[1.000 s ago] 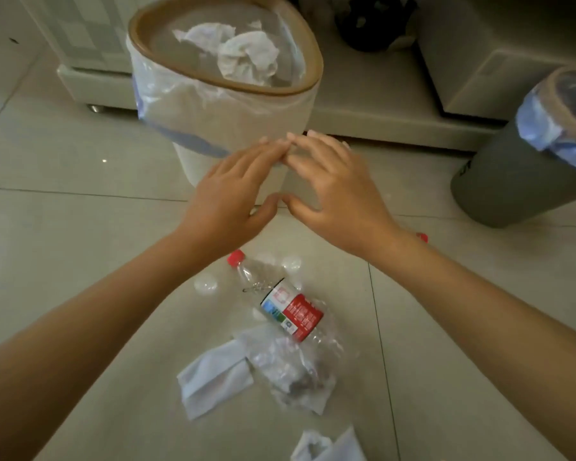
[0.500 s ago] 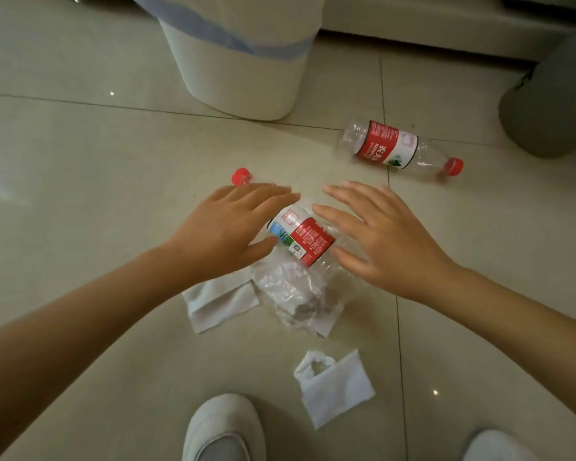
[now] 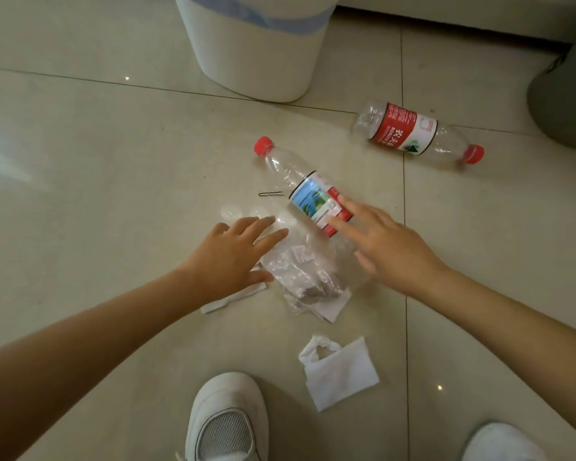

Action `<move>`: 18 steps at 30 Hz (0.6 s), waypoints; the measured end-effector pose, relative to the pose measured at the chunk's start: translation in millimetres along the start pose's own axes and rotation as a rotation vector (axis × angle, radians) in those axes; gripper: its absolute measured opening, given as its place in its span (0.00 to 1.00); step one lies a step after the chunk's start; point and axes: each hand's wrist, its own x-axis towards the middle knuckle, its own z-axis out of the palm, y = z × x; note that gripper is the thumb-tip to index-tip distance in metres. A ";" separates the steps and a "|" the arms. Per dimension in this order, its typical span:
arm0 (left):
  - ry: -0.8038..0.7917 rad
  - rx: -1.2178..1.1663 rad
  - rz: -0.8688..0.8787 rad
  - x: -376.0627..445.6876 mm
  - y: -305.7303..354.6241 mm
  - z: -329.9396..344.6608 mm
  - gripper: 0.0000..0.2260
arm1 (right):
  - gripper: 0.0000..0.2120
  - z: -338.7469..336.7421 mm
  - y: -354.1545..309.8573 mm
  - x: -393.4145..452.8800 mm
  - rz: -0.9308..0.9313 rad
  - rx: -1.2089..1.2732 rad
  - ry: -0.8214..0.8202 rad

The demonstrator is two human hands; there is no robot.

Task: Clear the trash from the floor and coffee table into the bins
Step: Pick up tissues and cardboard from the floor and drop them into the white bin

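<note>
My left hand (image 3: 228, 257) fingers spread, resting on crumpled plastic bag (image 3: 308, 277), frame centre. My right hand (image 3: 388, 247) open, fingertips touching nearer bottle (image 3: 308, 194). Second bottle (image 3: 416, 131) upper right; white bin (image 3: 256, 58) top centre; tissue (image 3: 341, 372) lower centre floor.

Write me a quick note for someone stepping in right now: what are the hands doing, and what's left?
Left hand: open, on the plastic bag.
Right hand: open, fingers on the near bottle's label.
Nothing gripped yet.
On the floor: far bottle near the grey bin, tissue by the shoe, paper strip, hairpin.
White bin stands just ahead.
Left: bin it all; the coffee table isn't in view.
</note>
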 end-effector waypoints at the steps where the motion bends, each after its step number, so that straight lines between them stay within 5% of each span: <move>1: -0.004 0.010 0.006 0.7 -1.0 0.7 0.35 | 0.35 -3.3 7.7 1.7 0.061 0.010 0.013; 6: -0.043 0.017 0.003 8.8 1.0 1.3 0.31 | 0.34 -16.9 29.5 4.2 0.264 0.000 0.068; 11: -0.041 -0.028 0.020 16.3 4.5 -3.9 0.30 | 0.29 -0.5 5.8 -4.2 -0.118 -0.051 0.142; 18: -0.302 0.143 0.031 11.6 -20.7 -16.3 0.64 | 0.52 30.0 -23.9 -11.9 0.141 0.054 -0.296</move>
